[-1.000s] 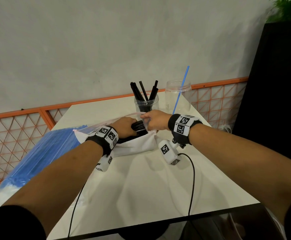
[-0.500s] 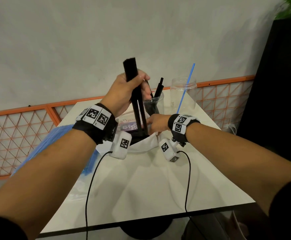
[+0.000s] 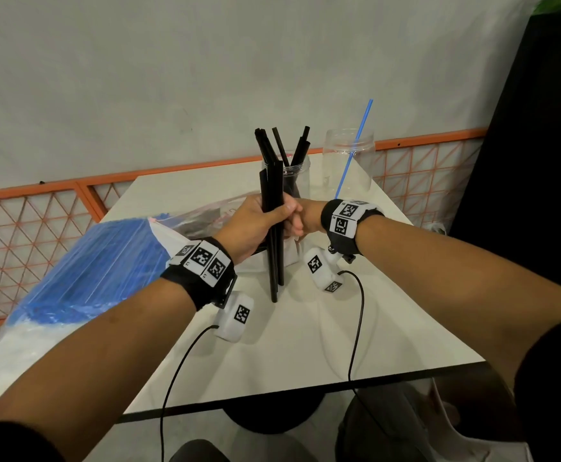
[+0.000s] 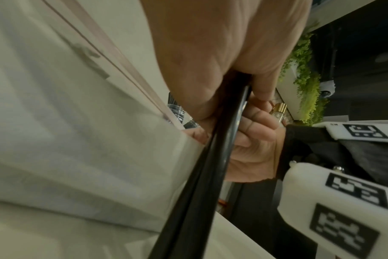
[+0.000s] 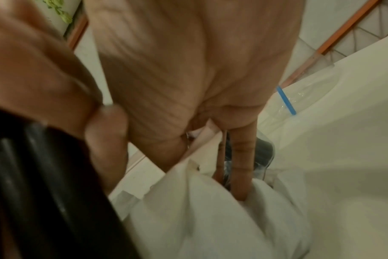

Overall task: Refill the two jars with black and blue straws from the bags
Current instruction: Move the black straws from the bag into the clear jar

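several black straws (image 3: 272, 228) upright in left hand (image 3: 255, 225) grip, ends toward counter (image 3: 306, 328) to level them | right hand (image 3: 297, 220) grip pinches bag (image 5: 210, 201), steadying it | black-straw jar (image 3: 292, 176) just behind

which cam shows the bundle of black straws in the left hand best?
Head view: the bundle of black plastic straws stands upright, full length, in the left hand. Left wrist shows blurred lower shafts; right wrist only a dark blur at its edge.
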Available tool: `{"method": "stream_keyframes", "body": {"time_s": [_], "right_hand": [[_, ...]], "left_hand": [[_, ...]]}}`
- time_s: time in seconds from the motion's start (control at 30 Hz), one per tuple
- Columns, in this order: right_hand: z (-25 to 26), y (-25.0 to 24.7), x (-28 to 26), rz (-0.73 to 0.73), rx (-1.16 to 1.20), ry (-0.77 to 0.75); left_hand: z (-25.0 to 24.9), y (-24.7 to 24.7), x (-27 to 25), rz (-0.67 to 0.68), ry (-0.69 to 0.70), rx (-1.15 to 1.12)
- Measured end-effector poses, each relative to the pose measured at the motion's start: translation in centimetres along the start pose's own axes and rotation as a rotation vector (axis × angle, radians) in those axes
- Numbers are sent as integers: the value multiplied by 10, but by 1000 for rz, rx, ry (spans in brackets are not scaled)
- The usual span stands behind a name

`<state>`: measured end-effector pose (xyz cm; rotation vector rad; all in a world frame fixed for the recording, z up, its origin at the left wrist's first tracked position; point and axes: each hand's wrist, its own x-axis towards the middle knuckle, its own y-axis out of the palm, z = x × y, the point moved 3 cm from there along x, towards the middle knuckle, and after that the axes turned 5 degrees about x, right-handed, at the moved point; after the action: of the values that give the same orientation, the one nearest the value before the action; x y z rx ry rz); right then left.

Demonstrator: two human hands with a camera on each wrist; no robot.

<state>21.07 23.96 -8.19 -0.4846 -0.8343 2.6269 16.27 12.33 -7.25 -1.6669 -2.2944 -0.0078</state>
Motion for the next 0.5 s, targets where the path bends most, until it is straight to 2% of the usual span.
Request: {"method": "stream_keyframes", "body": {"time_s": [0.13, 0.23, 0.37, 0.5], "right_hand": [[4, 0, -2, 55, -18, -6], [10, 2, -3, 124, -73, -26], [7, -2, 1, 131, -37, -7], [5, -3, 7, 156, -34, -10]], "left_hand": [[-8, 1, 2, 2, 2, 14], [-38, -10, 18, -33, 99, -12], [-89, -35, 58, -134, 262, -8], [-115, -48, 104, -233, 343, 42]]}}
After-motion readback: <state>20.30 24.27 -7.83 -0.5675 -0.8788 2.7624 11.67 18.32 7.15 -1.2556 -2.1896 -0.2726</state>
